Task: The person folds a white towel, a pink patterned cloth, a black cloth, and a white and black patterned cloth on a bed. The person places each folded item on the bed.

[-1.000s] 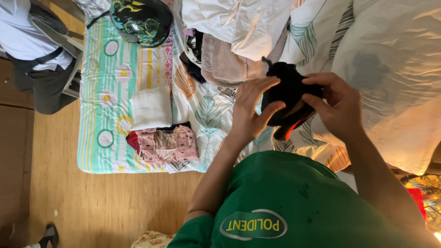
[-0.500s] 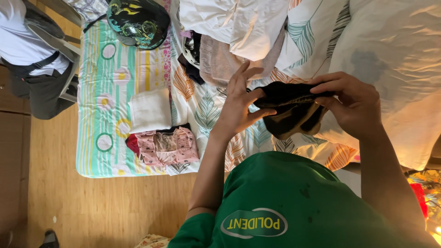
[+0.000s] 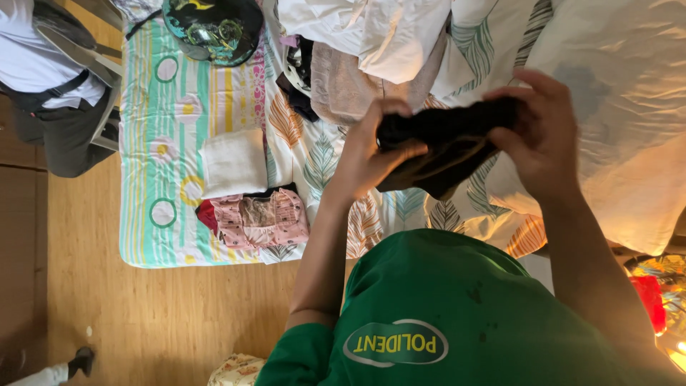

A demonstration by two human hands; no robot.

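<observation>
From the head view, both hands are clenched on a black garment (image 3: 443, 139) held up over the bed (image 3: 321, 154): the left hand (image 3: 368, 154) grips one end, the right hand (image 3: 539, 132) the other. Beyond the left hand lie a folded white cloth (image 3: 234, 163) and a pink patterned piece (image 3: 268, 218), with a heap of pale clothes (image 3: 371, 43) just past the garment.

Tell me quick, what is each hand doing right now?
Left hand: closed on one end of the dark garment.
Right hand: closed on the garment's other end, held above the bed.
</observation>
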